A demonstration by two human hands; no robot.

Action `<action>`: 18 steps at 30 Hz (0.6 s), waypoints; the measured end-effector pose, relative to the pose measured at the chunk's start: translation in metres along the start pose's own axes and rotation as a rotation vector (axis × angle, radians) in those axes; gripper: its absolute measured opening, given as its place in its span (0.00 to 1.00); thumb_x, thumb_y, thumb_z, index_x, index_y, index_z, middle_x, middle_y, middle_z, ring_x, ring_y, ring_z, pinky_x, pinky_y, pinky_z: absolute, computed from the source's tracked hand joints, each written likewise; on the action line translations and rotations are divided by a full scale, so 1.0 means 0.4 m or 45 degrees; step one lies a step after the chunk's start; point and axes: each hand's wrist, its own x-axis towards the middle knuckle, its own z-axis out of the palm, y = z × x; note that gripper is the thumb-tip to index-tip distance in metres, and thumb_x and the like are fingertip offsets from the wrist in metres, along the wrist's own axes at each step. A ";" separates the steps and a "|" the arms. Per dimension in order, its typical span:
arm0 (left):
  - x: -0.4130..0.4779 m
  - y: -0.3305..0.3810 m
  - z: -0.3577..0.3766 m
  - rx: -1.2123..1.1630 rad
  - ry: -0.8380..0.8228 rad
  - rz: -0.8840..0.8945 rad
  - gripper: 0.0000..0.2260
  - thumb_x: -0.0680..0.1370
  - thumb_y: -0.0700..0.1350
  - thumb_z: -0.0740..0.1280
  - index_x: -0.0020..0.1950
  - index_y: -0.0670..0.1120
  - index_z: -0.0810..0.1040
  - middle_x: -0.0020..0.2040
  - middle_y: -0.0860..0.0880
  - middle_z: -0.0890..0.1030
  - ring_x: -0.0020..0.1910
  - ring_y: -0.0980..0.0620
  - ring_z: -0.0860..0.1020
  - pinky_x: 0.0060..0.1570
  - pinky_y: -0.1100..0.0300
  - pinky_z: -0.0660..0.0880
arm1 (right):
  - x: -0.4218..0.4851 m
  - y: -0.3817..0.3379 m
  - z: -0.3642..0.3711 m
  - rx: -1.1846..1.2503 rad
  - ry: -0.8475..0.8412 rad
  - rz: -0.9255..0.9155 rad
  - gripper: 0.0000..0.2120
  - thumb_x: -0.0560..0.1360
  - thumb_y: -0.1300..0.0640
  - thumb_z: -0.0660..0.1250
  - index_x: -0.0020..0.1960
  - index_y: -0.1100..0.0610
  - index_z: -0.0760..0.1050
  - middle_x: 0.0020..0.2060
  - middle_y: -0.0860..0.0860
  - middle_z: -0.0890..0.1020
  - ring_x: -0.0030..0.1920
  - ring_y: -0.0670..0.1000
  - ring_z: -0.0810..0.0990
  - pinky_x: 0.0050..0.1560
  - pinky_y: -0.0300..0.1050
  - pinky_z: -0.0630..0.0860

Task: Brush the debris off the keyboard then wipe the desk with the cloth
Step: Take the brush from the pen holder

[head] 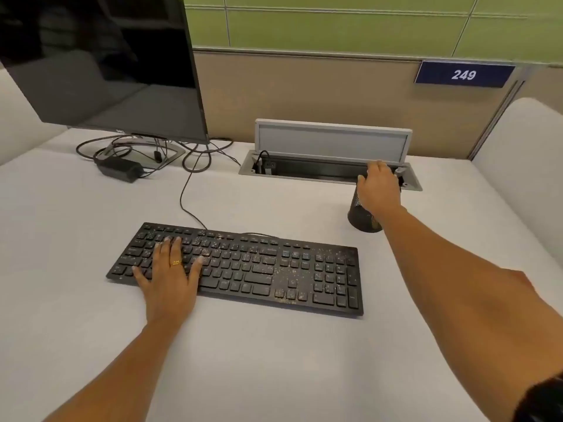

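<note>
My two hands at the desk: one on the keyboard, one on the cup.

My left hand [170, 278] lies flat and open on the left part of the black keyboard [259, 269], fingers spread on the keys. The keyboard sits in the middle of the picture on the white desk [274, 360], with pale crumbs [286, 275] mostly on its right part. My right hand [379, 187] is at the right middle of the picture, on top of a black mesh cup [361, 217]. Its fingers bend over the rim, and I cannot tell if they hold anything.
</note>
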 end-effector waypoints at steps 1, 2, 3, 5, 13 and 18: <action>0.000 0.003 -0.001 -0.002 0.019 -0.022 0.31 0.78 0.60 0.50 0.77 0.44 0.58 0.77 0.45 0.58 0.77 0.48 0.51 0.71 0.36 0.42 | 0.006 0.007 -0.003 -0.054 -0.014 -0.009 0.21 0.81 0.55 0.56 0.71 0.60 0.62 0.70 0.58 0.66 0.71 0.60 0.63 0.73 0.59 0.57; 0.002 0.004 0.001 0.008 0.046 -0.021 0.30 0.79 0.59 0.51 0.77 0.44 0.58 0.77 0.45 0.58 0.77 0.48 0.52 0.71 0.36 0.42 | 0.012 0.010 -0.004 -0.106 -0.047 -0.031 0.20 0.80 0.56 0.57 0.71 0.59 0.62 0.70 0.58 0.67 0.71 0.60 0.64 0.73 0.61 0.56; 0.002 0.003 0.005 0.012 0.059 -0.027 0.29 0.80 0.59 0.52 0.77 0.44 0.59 0.77 0.45 0.58 0.77 0.48 0.52 0.71 0.36 0.42 | 0.020 0.016 -0.001 -0.138 -0.079 -0.041 0.20 0.80 0.56 0.57 0.71 0.59 0.62 0.69 0.58 0.69 0.70 0.60 0.65 0.72 0.62 0.54; 0.002 0.006 0.008 0.013 0.079 -0.023 0.28 0.80 0.57 0.53 0.77 0.44 0.59 0.77 0.45 0.59 0.77 0.48 0.53 0.71 0.36 0.42 | 0.027 0.017 -0.002 -0.125 -0.115 -0.047 0.20 0.80 0.57 0.58 0.71 0.58 0.63 0.67 0.58 0.71 0.69 0.60 0.67 0.72 0.63 0.52; -0.009 0.003 0.018 0.006 0.125 -0.049 0.27 0.81 0.55 0.54 0.76 0.43 0.60 0.76 0.44 0.61 0.76 0.47 0.56 0.71 0.36 0.43 | 0.011 0.010 0.003 0.014 0.117 -0.125 0.15 0.79 0.57 0.61 0.64 0.58 0.73 0.59 0.58 0.79 0.59 0.58 0.76 0.68 0.54 0.64; -0.009 0.006 0.011 -0.051 0.146 -0.041 0.26 0.81 0.54 0.53 0.75 0.42 0.61 0.75 0.44 0.63 0.75 0.47 0.57 0.72 0.37 0.43 | 0.006 -0.003 -0.010 0.231 0.249 -0.077 0.13 0.79 0.56 0.60 0.60 0.58 0.76 0.55 0.57 0.81 0.55 0.57 0.78 0.63 0.51 0.68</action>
